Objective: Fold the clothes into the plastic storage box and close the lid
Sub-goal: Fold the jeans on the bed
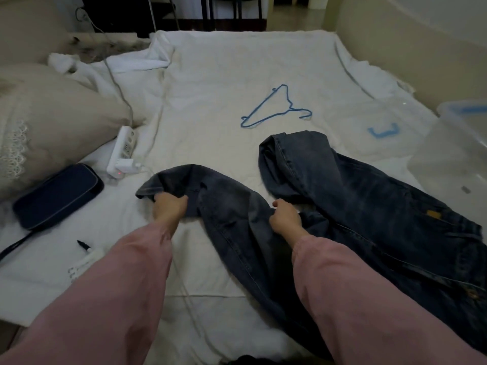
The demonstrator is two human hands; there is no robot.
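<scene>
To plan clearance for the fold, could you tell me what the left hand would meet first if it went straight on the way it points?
Past the jeans leg the left hand grips, only bare white sheet, then probably the blue hanger, though depth is unclear.

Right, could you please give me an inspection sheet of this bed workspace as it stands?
Surface: white quilted bed cover, rumpled at the far left.
Job's things: dark blue denim jeans lie unfolded; clear plastic storage box at the right edge; clear lid with blue clip apparently flat beside it.
Clutter: blue wire hanger, navy zipped pouch, marker pen, beige lace-trimmed pillow.
Hands: left hand and right hand each grip the nearer jeans leg.
Cables: grey cable runs to a white power strip with a charger plugged in.
Surroundings: beige wall on the right; dark furniture beyond the bed.
</scene>
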